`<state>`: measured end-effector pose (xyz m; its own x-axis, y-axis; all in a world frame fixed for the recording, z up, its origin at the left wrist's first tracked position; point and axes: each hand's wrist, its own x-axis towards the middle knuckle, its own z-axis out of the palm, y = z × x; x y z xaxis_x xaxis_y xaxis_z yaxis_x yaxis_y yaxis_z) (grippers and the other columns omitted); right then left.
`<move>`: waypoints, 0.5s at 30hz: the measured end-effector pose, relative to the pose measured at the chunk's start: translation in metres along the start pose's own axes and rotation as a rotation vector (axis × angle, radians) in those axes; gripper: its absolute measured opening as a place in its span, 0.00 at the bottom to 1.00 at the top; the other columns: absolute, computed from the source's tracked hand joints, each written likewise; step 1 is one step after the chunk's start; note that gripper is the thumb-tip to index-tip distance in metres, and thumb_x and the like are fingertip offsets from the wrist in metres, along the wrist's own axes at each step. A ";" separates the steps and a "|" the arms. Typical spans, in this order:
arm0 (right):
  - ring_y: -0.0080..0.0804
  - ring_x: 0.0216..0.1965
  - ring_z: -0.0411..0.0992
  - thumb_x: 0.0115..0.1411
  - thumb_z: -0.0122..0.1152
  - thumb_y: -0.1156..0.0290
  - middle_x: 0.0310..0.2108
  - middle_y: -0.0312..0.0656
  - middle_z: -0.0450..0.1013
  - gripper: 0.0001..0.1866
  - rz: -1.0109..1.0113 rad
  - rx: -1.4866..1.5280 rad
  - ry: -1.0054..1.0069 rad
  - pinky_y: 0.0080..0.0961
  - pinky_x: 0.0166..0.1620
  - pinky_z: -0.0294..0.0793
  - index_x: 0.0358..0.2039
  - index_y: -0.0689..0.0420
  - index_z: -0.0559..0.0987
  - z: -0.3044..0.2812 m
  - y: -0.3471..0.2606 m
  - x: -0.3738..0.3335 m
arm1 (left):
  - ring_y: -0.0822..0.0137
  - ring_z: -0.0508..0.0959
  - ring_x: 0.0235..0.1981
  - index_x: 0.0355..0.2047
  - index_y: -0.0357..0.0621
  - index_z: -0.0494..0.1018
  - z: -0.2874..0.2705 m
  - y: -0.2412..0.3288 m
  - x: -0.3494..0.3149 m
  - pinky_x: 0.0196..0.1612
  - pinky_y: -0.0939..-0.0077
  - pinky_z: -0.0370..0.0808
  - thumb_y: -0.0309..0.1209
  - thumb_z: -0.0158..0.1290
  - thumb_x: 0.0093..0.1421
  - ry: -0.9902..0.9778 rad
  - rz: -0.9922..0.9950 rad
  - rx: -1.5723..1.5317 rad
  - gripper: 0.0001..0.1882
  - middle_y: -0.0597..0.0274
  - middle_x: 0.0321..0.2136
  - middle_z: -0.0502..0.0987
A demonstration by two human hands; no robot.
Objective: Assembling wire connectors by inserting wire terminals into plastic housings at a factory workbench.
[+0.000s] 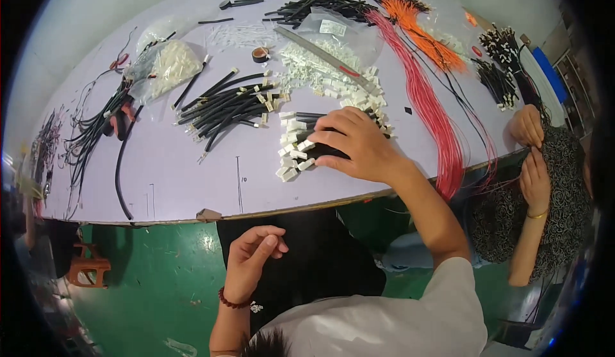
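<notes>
My right hand [362, 146] reaches over a pile of short black sleeved cables [327, 152] with white connectors [288, 155] at their left ends. Its thumb lies on the near side and its fingers curve over the top, gripping the pile; the palm hides part of it. Below the table edge, over my lap, my left hand [253, 258] is held with its fingers curled and thumb folded toward them. Nothing shows in it. To the left of the right hand lies another heap of black sleeved cables [221, 110] with small pale connectors.
Behind lie loose white connectors [301, 65], a steel ruler [320, 53] and a tape roll [261, 54]. Red wires [426, 107] hang over the table edge. Pliers [118, 123] and a bag of connectors [170, 65] lie left. A co-worker's hands [532, 146] are at the right.
</notes>
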<state>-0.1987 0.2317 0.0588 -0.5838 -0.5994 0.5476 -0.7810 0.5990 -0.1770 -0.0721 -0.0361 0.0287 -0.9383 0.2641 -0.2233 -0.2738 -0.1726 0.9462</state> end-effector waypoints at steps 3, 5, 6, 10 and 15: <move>0.41 0.43 0.68 0.48 0.68 0.65 0.40 0.40 0.71 0.17 0.042 0.051 0.016 0.36 0.48 0.67 0.38 0.54 0.77 -0.010 0.005 0.005 | 0.74 0.74 0.30 0.40 0.35 0.74 -0.005 0.015 0.011 0.35 0.82 0.71 0.27 0.48 0.64 -0.033 0.027 0.045 0.09 0.61 0.28 0.77; 0.42 0.42 0.70 0.49 0.67 0.68 0.39 0.41 0.72 0.14 0.088 0.069 0.063 0.35 0.47 0.68 0.37 0.55 0.78 -0.017 0.013 0.008 | 0.74 0.75 0.31 0.40 0.34 0.74 -0.010 0.029 0.025 0.36 0.82 0.72 0.25 0.48 0.64 -0.103 0.066 0.104 0.09 0.61 0.29 0.77; 0.42 0.43 0.70 0.49 0.66 0.70 0.39 0.41 0.72 0.14 0.078 0.057 0.069 0.35 0.47 0.68 0.38 0.55 0.79 -0.018 0.018 0.012 | 0.74 0.75 0.31 0.40 0.33 0.74 -0.013 0.036 0.031 0.36 0.81 0.72 0.26 0.48 0.64 -0.098 0.099 0.144 0.09 0.61 0.29 0.77; 0.42 0.41 0.71 0.51 0.64 0.72 0.36 0.41 0.74 0.09 0.071 0.055 0.049 0.35 0.45 0.70 0.34 0.56 0.79 0.005 0.038 0.052 | 0.74 0.76 0.30 0.41 0.37 0.75 -0.034 0.062 0.078 0.34 0.79 0.73 0.27 0.54 0.59 0.129 0.358 0.586 0.10 0.63 0.30 0.78; 0.43 0.38 0.71 0.51 0.60 0.74 0.33 0.40 0.73 0.07 0.027 0.215 -0.047 0.35 0.42 0.71 0.33 0.57 0.78 0.048 0.053 0.109 | 0.67 0.77 0.29 0.38 0.47 0.73 -0.069 0.075 0.125 0.32 0.74 0.73 0.29 0.60 0.51 0.490 0.625 1.342 0.14 0.65 0.30 0.77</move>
<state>-0.3141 0.1724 0.0694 -0.6108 -0.6116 0.5028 -0.7914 0.4913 -0.3638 -0.2245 -0.0816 0.0554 -0.8749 0.1062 0.4724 0.3033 0.8807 0.3638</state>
